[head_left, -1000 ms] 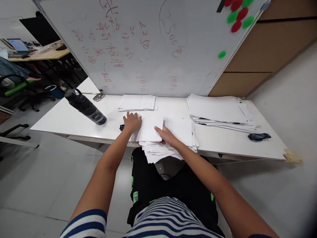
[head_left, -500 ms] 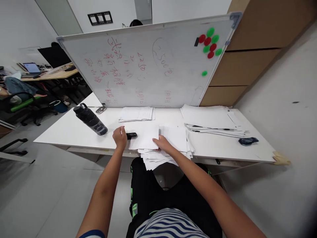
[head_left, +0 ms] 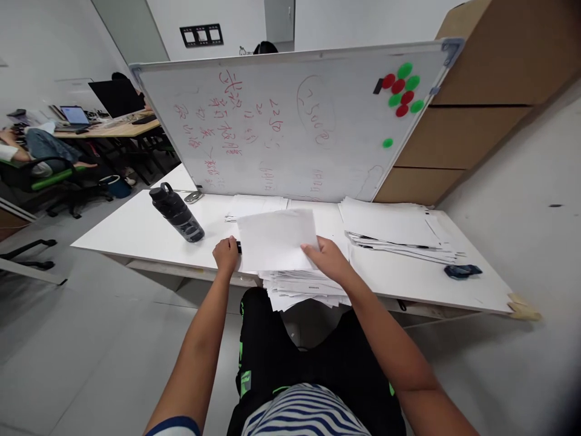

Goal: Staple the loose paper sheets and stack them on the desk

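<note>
My right hand pinches the right edge of some white sheets of paper, thumb on top. The sheets are raised and tilted above a loose, uneven stack of paper at the table's front edge. By their left edge, my left hand is closed around a black stapler. Only a small end of it shows; the paper and my fingers hide the rest. Behind the raised sheets lies a flat pile of papers, partly covered.
A dark water bottle stands at the left of the white table. To the right are a larger paper pile and a dark bundled item. A whiteboard leans along the back, beside cardboard boxes.
The sheets in my right hand have come up and tilted, moving slightly right. The stapler, more visible before, is now mostly hidden beside the paper. The whole view has shifted a little.
</note>
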`<action>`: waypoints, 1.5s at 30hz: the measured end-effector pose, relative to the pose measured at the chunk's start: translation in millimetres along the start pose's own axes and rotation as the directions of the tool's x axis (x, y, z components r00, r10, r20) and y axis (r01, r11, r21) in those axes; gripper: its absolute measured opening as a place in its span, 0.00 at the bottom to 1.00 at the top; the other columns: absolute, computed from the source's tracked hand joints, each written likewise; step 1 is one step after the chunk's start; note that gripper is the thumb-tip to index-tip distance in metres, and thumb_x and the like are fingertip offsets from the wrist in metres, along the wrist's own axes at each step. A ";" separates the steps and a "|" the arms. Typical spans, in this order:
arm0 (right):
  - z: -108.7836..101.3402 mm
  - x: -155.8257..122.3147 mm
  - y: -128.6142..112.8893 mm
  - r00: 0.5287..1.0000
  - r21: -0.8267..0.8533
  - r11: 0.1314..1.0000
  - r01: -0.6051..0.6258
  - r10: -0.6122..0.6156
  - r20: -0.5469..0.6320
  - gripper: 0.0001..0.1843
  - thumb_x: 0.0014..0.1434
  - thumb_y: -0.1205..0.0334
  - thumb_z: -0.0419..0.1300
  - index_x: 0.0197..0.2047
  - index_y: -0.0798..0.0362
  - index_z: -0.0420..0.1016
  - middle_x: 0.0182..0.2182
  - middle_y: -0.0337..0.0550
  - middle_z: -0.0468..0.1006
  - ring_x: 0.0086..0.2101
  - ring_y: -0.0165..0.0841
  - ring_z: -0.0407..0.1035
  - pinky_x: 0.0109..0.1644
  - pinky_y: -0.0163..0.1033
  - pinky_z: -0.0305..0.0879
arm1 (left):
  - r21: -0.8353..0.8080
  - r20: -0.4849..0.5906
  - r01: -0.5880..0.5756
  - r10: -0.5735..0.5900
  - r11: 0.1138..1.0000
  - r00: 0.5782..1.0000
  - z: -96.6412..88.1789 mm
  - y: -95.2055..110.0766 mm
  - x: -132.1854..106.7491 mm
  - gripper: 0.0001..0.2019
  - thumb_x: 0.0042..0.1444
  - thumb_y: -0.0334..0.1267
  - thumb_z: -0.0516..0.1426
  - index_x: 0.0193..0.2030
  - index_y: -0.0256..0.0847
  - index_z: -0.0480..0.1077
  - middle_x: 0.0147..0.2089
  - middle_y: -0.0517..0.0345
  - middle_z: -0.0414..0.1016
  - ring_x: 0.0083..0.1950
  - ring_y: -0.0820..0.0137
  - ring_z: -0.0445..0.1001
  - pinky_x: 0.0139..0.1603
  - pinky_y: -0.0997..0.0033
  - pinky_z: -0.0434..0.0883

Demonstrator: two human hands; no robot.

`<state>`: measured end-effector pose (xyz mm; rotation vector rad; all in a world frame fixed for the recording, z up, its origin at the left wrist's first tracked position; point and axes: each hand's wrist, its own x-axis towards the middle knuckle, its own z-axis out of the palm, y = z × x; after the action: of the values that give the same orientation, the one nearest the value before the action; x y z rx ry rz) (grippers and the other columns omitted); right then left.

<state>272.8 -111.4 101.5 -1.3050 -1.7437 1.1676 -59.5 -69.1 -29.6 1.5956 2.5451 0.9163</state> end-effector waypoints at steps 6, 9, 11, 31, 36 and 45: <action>5.4 7.4 34.7 0.990 0.072 0.992 -0.107 0.113 -0.089 0.20 0.60 0.52 0.56 0.49 0.55 0.77 0.42 0.46 0.81 0.43 0.40 0.73 0.46 0.40 0.67 | -0.005 -0.009 -0.007 0.007 1.000 1.000 0.5 1.8 -0.6 0.25 0.68 0.46 0.39 0.43 0.39 0.76 0.45 0.43 0.78 0.50 0.56 0.73 0.51 0.56 0.64; 8.7 7.8 40.9 0.987 0.089 0.990 -0.111 0.120 -0.105 0.21 0.60 0.52 0.56 0.50 0.56 0.77 0.44 0.48 0.81 0.44 0.40 0.74 0.48 0.41 0.67 | -0.007 -0.003 -0.002 0.002 1.000 1.000 1.3 2.0 -0.9 0.25 0.68 0.46 0.39 0.43 0.39 0.76 0.46 0.43 0.77 0.50 0.56 0.72 0.51 0.57 0.64; 9.2 7.5 42.2 0.988 0.092 0.989 -0.112 0.121 -0.093 0.21 0.60 0.51 0.57 0.50 0.56 0.78 0.44 0.48 0.81 0.44 0.40 0.74 0.48 0.41 0.67 | -0.009 0.000 -0.003 0.003 1.000 1.000 1.6 1.5 -1.0 0.25 0.68 0.46 0.39 0.43 0.39 0.76 0.46 0.43 0.77 0.50 0.56 0.72 0.52 0.57 0.63; -55.9 -10.4 72.3 0.969 -0.271 0.934 -0.234 0.199 -0.148 0.23 0.58 0.49 0.60 0.51 0.56 0.73 0.46 0.51 0.81 0.44 0.43 0.75 0.46 0.43 0.67 | 0.017 -0.007 -0.006 0.007 1.000 1.000 2.9 0.4 3.3 0.24 0.68 0.45 0.40 0.42 0.41 0.77 0.45 0.44 0.78 0.50 0.55 0.73 0.48 0.58 0.63; -54.2 -21.7 80.8 0.944 -0.713 0.619 -0.331 0.217 -0.250 0.34 0.60 0.46 0.57 0.63 0.58 0.61 0.48 0.56 0.79 0.47 0.48 0.73 0.48 0.46 0.63 | 0.014 -0.001 0.001 -0.001 1.000 1.000 3.7 -0.4 4.4 0.25 0.68 0.45 0.40 0.43 0.40 0.77 0.45 0.44 0.78 0.50 0.56 0.73 0.49 0.59 0.63; -79.2 -11.6 125.3 0.892 -0.642 0.635 -0.430 0.186 -0.413 0.28 0.68 0.49 0.46 0.65 0.55 0.59 0.48 0.54 0.79 0.46 0.46 0.74 0.41 0.42 0.63 | 0.019 -0.019 0.004 -0.004 1.000 1.000 2.2 1.8 2.4 0.25 0.68 0.45 0.40 0.41 0.40 0.76 0.43 0.42 0.77 0.50 0.55 0.72 0.50 0.56 0.64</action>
<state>392.6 -88.4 16.5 -2.2070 -1.8363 0.3382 -58.5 -65.5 -29.9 1.5935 2.5762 0.9142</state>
